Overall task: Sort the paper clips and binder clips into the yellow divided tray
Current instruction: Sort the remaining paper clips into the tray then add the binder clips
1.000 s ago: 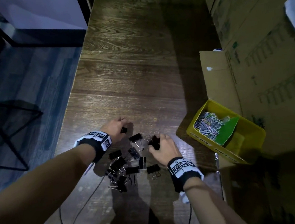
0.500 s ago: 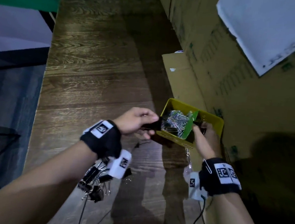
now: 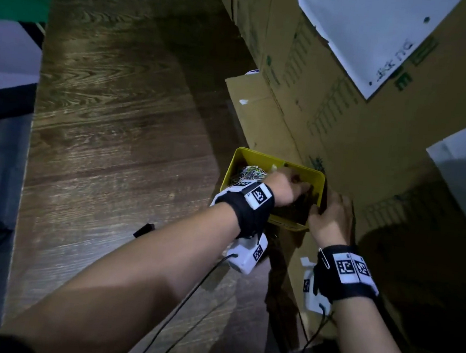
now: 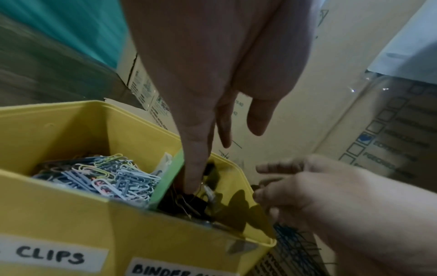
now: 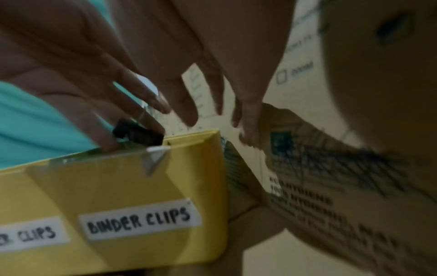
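The yellow divided tray (image 3: 233,170) stands at the table's right edge against cardboard boxes. Coloured paper clips (image 4: 101,177) fill its left compartment, behind a green divider (image 4: 167,179). My left hand (image 3: 293,185) reaches into the right compartment, labelled BINDER CLIPS (image 5: 139,220). It pinches a black binder clip (image 5: 137,134) at rim height above other dark clips. My right hand (image 3: 332,216) is just outside the tray's right wall, fingers spread and holding nothing.
Tall cardboard boxes (image 3: 371,132) wall in the right side, and a flat cardboard flap (image 3: 259,116) lies behind the tray. One loose black binder clip (image 3: 144,230) lies on the wooden table (image 3: 117,138). A paper clip (image 3: 323,259) hangs on my right wristband.
Both hands left the binder clip pile and went right to the tray. The left hand carried a clip over the right compartment. The right hand came out of the tray to its right side.
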`<state>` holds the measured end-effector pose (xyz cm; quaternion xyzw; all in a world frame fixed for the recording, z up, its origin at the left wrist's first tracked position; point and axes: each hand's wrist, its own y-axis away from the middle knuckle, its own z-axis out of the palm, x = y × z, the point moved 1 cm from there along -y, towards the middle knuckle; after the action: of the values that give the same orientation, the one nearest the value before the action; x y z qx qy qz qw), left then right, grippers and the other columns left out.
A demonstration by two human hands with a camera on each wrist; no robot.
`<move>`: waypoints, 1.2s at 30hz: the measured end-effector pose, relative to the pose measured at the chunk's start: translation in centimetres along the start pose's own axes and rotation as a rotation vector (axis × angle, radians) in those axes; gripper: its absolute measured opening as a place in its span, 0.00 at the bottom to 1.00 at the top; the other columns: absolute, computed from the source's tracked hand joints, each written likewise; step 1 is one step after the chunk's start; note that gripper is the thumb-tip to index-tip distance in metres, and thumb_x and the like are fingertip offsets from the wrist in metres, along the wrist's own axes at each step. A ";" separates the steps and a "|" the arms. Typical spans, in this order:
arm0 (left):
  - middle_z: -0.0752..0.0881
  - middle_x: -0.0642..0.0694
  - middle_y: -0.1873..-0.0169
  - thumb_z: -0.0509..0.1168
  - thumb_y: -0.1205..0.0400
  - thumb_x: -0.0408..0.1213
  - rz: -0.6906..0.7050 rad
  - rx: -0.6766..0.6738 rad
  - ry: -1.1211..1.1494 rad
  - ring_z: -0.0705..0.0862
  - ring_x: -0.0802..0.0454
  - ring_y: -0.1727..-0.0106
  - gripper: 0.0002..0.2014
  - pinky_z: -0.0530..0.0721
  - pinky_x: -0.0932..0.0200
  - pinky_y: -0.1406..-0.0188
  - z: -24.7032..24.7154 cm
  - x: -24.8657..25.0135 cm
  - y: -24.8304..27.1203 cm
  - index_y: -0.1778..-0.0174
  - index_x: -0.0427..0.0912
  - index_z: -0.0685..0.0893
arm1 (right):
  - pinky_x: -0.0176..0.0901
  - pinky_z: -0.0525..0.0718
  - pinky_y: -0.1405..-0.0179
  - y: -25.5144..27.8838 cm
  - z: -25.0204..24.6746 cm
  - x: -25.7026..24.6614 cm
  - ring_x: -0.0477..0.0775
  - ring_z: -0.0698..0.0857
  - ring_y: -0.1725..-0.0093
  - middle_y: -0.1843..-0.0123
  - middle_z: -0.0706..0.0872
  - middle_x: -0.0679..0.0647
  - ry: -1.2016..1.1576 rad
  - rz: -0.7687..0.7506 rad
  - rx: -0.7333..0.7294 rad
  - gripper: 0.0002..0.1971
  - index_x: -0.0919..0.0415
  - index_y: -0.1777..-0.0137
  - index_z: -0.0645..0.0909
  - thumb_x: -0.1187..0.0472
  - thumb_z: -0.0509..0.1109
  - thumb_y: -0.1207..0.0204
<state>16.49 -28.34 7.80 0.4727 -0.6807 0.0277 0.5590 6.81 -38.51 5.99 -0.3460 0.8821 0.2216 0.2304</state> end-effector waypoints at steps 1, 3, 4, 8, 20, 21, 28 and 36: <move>0.85 0.37 0.42 0.64 0.20 0.45 0.016 0.001 0.014 0.83 0.41 0.45 0.20 0.81 0.56 0.44 -0.1 -0.3 -0.1 0.35 0.39 0.79 | 0.55 0.69 0.28 -0.2 0.3 0.4 0.66 0.71 0.28 0.27 0.72 0.64 -0.022 0.063 -0.038 0.28 0.61 0.25 0.68 0.64 0.68 0.25; 0.86 0.38 0.43 0.64 0.20 0.42 0.036 0.014 0.146 0.84 0.45 0.51 0.17 0.82 0.54 0.47 -0.7 -1.1 0.4 0.36 0.43 0.80 | 0.57 0.75 0.32 -0.7 1.2 0.8 0.67 0.76 0.32 0.30 0.78 0.64 -0.045 0.170 -0.181 0.26 0.61 0.26 0.68 0.62 0.68 0.25; 0.86 0.38 0.44 0.63 0.19 0.39 0.042 0.024 0.208 0.83 0.47 0.55 0.15 0.82 0.54 0.51 -1.2 -1.5 1.0 0.37 0.43 0.81 | 0.59 0.78 0.36 -0.9 1.8 1.0 0.68 0.79 0.36 0.34 0.80 0.65 -0.049 0.196 -0.233 0.23 0.60 0.29 0.71 0.64 0.67 0.25; 0.84 0.41 0.58 0.59 0.17 0.29 0.037 0.092 0.458 0.83 0.51 0.61 0.07 0.83 0.52 0.59 -4.8 -4.3 3.7 0.47 0.36 0.81 | 0.64 0.84 0.43 -1.9 3.5 0.9 0.70 0.84 0.45 0.44 0.83 0.66 -0.037 0.173 -0.301 0.19 0.61 0.39 0.74 0.69 0.62 0.31; 0.80 0.42 0.70 0.60 0.18 0.26 -0.266 0.563 0.474 0.78 0.62 0.83 0.09 0.75 0.68 0.85 -14.4 -22.8 13.8 0.62 0.40 0.80 | 0.45 0.77 0.50 2.3 10.2 -9.1 0.64 0.82 0.44 0.40 0.82 0.64 0.073 -0.052 -0.445 0.18 0.63 0.33 0.71 0.64 0.66 0.23; 0.80 0.42 0.69 0.60 0.18 0.27 -0.279 0.567 0.460 0.77 0.61 0.83 0.09 0.74 0.68 0.85 -14.6 -23.7 14.5 0.62 0.40 0.80 | 0.47 0.78 0.49 2.7 10.5 -9.6 0.66 0.82 0.43 0.40 0.82 0.65 0.084 -0.079 -0.441 0.20 0.62 0.31 0.70 0.64 0.66 0.23; 0.84 0.44 0.59 0.69 0.24 0.33 -0.257 0.412 -0.004 0.77 0.55 0.69 0.05 0.75 0.63 0.66 -13.5 -28.0 17.1 0.54 0.46 0.83 | 0.45 0.75 0.40 4.7 11.7 -10.7 0.60 0.81 0.38 0.41 0.82 0.52 0.079 -0.210 -0.564 0.28 0.53 0.23 0.63 0.55 0.67 0.21; 0.76 0.46 0.45 0.71 0.27 0.52 -0.465 0.397 -0.347 0.82 0.45 0.45 0.21 0.81 0.54 0.46 -10.5 -29.9 20.7 0.42 0.47 0.78 | 0.35 0.78 0.41 11.6 12.7 -11.9 0.44 0.76 0.42 0.40 0.74 0.47 0.114 -0.733 -0.496 0.17 0.50 0.35 0.73 0.55 0.68 0.23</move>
<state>8.13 7.32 -1.64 0.7122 -0.6210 -0.0492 0.3235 9.56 -17.80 5.25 -0.6921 0.6327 0.3109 0.1549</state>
